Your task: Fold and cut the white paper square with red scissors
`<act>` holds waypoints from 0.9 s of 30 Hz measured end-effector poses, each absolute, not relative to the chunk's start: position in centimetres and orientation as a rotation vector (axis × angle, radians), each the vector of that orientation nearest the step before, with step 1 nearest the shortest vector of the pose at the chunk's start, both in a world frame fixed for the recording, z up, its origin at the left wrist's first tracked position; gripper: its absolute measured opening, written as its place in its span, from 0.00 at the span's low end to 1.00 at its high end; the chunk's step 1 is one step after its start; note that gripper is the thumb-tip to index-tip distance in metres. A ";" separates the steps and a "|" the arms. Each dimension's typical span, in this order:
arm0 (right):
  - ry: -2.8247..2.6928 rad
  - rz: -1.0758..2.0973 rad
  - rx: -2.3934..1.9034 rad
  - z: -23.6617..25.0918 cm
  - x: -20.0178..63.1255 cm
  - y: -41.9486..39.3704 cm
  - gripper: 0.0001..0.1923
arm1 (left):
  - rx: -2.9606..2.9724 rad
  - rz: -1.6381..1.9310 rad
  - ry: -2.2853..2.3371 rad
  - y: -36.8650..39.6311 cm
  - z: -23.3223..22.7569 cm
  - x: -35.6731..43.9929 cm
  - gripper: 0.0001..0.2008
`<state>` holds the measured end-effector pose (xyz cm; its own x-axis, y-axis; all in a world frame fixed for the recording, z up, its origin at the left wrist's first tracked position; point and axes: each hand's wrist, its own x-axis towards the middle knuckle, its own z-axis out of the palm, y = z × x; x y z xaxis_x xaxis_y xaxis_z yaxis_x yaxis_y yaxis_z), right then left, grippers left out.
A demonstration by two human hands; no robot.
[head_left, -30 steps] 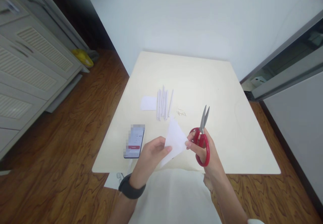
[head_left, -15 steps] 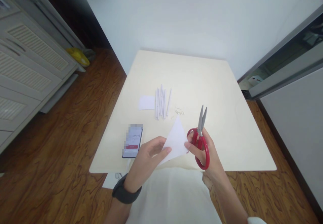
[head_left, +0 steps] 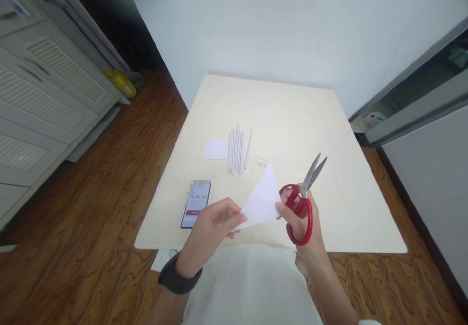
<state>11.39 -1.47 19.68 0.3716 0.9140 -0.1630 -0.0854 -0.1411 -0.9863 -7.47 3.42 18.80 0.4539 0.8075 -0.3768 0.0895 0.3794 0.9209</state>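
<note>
Your left hand (head_left: 214, 222) pinches the near-left corner of the paper (head_left: 262, 199) between thumb and fingertips, and your right hand (head_left: 302, 217) touches the paper's right edge with a fingertip while its other fingers sit in the loops of the scissors (head_left: 303, 203). So the paper is held up between your two hands, above the near edge of the tabletop (head_left: 329, 120), not lying on it.

The paper is a white triangle. Its long axis runs from the corner at your left hand up and away to a point that rises ahead of your right hand's fingertip. The wide part sits between the hands; the tip stands clear of both.

The scissors lie just to the right of the paper, red handles close to it, blades slightly parted and pointing forward and to the right, away from the sheet. The blades do not touch the paper. Your right hand is the nearer one to the paper's free edge.

Ahead of both hands, well apart from them, lie a bundle of thin white sticks (head_left: 238, 150), lengthwise away from you, with a small white slip (head_left: 215, 149) to their left. A phone (head_left: 196, 204) lies just ahead and left of your left hand.
</note>
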 end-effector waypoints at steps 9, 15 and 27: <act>-0.790 1.048 -1.450 19.6 11.4 -1.6 0.10 | 1.224 0.609 1.045 3.5 19.0 -7.2 0.12; -0.811 1.083 -1.437 19.9 11.3 -1.9 0.10 | 1.294 0.626 1.112 3.4 18.7 -7.5 0.12; -0.881 0.878 -1.530 19.5 12.6 -2.1 0.08 | 1.734 0.633 1.082 3.2 19.1 -7.3 0.07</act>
